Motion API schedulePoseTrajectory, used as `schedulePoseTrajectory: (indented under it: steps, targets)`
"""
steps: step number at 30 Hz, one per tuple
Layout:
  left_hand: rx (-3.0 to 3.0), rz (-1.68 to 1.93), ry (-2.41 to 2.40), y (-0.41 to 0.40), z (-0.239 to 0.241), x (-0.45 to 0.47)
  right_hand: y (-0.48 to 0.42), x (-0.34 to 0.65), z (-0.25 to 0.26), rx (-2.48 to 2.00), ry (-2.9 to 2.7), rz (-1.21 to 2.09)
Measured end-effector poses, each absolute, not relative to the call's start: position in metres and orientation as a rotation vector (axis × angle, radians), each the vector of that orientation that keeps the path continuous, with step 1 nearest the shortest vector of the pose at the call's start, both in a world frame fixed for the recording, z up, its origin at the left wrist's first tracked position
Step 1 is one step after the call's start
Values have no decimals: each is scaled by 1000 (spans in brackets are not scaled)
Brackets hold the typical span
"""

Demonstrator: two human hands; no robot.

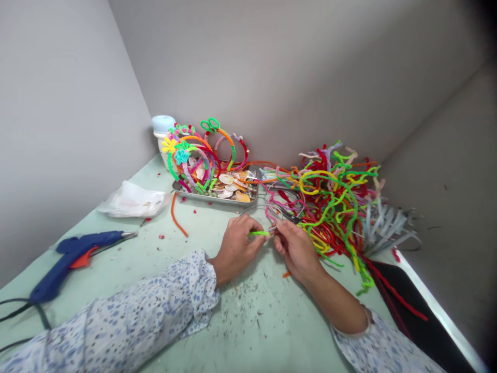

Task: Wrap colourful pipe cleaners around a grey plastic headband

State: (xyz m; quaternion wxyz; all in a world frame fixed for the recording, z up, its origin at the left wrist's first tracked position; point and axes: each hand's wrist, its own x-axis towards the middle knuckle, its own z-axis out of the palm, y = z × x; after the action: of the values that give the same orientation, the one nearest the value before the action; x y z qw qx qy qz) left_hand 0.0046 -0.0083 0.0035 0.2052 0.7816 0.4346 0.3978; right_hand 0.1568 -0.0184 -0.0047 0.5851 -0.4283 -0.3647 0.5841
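Note:
My left hand (238, 243) is closed in a pinch around a short bright green length of pipe cleaner (259, 233), which seems to be wound on a thin grey headband (261, 206). The band's arc rises behind my fingers. Close beside it, my right hand (295, 248) pinches the band near its end with thumb and forefinger. My fingertips cover part of the join, so the exact winding is hidden. Dark-handled scissors (289, 213) lie just beyond my right hand.
A metal tray (215, 199) at the back holds decorated headbands and disc-shaped pieces. Loose pipe cleaners (334, 202) heap at the right, beside grey strips (388, 228). At the left lie a blue glue gun (73, 259) and a plastic bag (134, 199). A lidded bottle (163, 124) stands behind.

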Motion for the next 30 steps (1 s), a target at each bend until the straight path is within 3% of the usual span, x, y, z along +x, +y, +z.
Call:
schedulePoseTrajectory:
  steps: [30]
  targets:
    - [2090, 1069, 1154, -7, 5, 3, -18, 158, -7, -975, -848, 1369]
